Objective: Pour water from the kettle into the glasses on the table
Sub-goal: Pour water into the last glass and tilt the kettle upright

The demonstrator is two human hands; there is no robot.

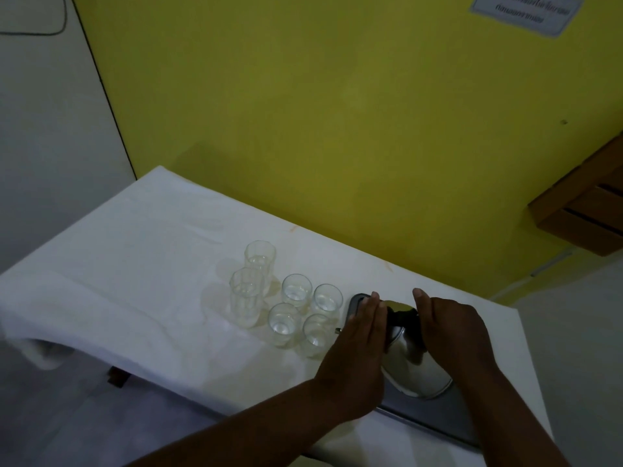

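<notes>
A stainless steel kettle with a black handle stands on a grey tray at the right end of the table. Its grey lid points toward the glasses. My left hand lies flat against the kettle's left side, fingers straight and together. My right hand curls around the handle side, thumb raised and fingertips hidden. Just left of the kettle stand two tall glasses and several short glasses, all upright and close together. Whether they hold water I cannot tell.
A white cloth covers the table and hangs over its left end. A yellow wall runs right behind the table. A wooden shelf juts out at the right, and a paper sign hangs above it.
</notes>
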